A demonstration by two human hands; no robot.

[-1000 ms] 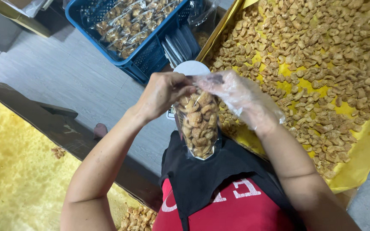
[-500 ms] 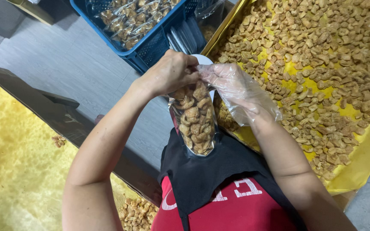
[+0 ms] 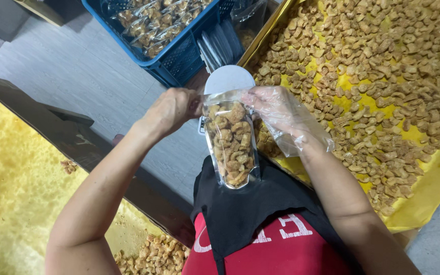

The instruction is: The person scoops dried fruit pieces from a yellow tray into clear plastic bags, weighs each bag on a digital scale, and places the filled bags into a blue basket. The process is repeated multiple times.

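A clear plastic pouch [image 3: 231,145] filled with golden-brown fried snack pieces hangs upright in front of my chest. My left hand [image 3: 171,109], bare, pinches the pouch's top left corner. My right hand [image 3: 276,112], inside a loose clear plastic glove, pinches the top right corner. The pouch's top edge is stretched flat between both hands. Behind the pouch's top sits a small white scale [image 3: 227,79] with a round platform.
A large yellow-lined tray [image 3: 434,178] covered with loose snack pieces lies to the right. A blue plastic crate [image 3: 179,56] of several filled pouches stands on the grey floor ahead. Another yellow-lined tray [image 3: 16,193] lies at left, with more pieces near my waist.
Both hands were bunched together over the pouch's mouth; they have since drawn apart to its two top corners, pulling the top edge flat. The scale's platform has come into view behind.
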